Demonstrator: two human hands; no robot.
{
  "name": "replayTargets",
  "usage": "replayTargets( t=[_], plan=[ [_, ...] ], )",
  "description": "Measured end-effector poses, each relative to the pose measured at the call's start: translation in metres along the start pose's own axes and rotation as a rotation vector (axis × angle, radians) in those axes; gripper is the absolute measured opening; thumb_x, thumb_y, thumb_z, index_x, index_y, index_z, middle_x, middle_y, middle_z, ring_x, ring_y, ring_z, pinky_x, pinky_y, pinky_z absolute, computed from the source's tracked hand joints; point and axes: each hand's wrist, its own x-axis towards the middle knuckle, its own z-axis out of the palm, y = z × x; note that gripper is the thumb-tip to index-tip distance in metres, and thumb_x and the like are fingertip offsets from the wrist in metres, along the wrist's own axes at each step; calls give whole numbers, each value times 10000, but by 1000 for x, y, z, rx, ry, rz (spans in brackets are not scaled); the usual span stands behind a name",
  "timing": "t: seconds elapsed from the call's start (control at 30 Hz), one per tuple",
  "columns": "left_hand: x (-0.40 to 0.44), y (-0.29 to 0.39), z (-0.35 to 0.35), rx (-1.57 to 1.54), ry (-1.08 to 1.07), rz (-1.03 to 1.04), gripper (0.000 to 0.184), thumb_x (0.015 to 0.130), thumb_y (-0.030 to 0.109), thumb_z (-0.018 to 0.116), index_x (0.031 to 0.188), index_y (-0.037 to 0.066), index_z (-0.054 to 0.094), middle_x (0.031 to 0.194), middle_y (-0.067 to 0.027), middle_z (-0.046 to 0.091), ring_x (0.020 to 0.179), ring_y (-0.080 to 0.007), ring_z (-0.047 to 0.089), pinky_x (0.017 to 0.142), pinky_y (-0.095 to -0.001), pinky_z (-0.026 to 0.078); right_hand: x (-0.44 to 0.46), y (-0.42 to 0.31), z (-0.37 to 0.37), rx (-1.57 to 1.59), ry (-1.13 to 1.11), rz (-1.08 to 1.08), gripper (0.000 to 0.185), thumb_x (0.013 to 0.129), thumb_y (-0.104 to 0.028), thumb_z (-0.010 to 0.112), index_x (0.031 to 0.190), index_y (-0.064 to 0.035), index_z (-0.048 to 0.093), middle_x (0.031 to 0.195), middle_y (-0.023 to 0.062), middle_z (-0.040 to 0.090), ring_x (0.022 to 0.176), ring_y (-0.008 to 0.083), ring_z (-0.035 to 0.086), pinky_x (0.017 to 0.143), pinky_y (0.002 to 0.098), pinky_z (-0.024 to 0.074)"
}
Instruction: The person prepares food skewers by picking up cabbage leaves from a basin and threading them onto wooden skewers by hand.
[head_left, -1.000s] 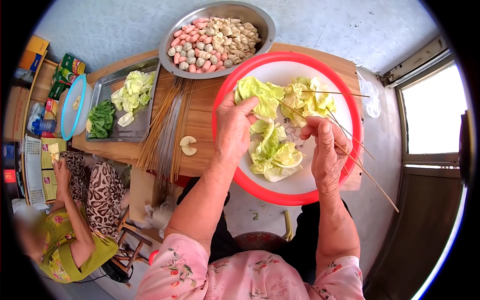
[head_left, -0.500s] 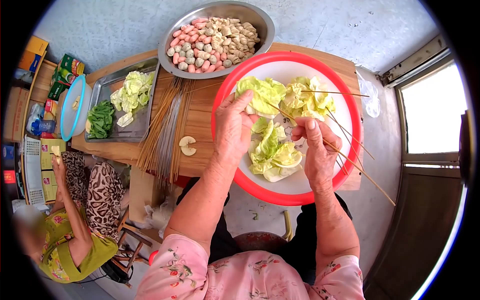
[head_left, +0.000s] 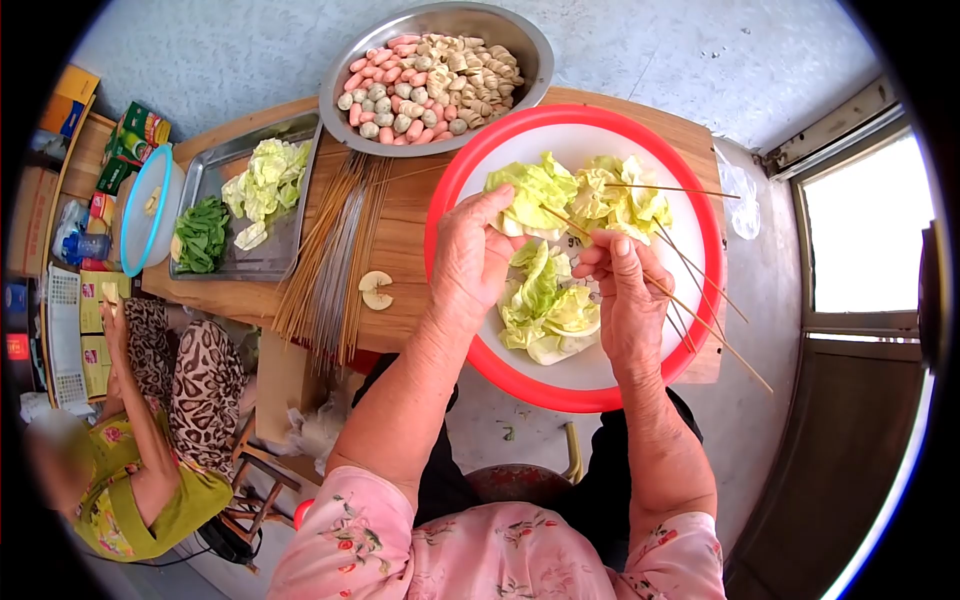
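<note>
My left hand [head_left: 472,245] is closed on a pale green lettuce leaf [head_left: 533,198], thumb on top, over the left half of a white basin with a red rim [head_left: 455,350]. In my right hand [head_left: 632,295] a thin wooden skewer [head_left: 735,353] is pinched between thumb and fingers. The skewer's front end meets the leaf; whether it has gone through, I cannot tell. Bunched lettuce on skewers [head_left: 625,200] lies in the basin behind my hands. More lettuce [head_left: 550,315] lies below them, with other skewers crossing the right rim.
A steel bowl [head_left: 545,70] of pink sausages, grey balls and beige knotted pieces stands behind. Loose skewers [head_left: 335,255] and a pale ring-shaped piece [head_left: 376,290] lie on the wooden table. A metal tray [head_left: 285,235] holds greens. Another person [head_left: 150,470] sits at left.
The skewer in my right hand has shifted up and left, toward the leaf. My left hand and its leaf have moved slightly right.
</note>
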Motion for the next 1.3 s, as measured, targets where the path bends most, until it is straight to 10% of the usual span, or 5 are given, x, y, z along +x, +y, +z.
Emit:
replayTargets(
  t=[1.3],
  plan=[
    [-4,-8,3,-280,-95,-246,332,905,142,447,1147,-85,458,1132,-173,546,1060,-272,538,939,-412,430,9,13,-8,583,-53,287,277,950,-248,462,916,-2,585,729,75,587,669,178,547,680,335,489]
  ],
)
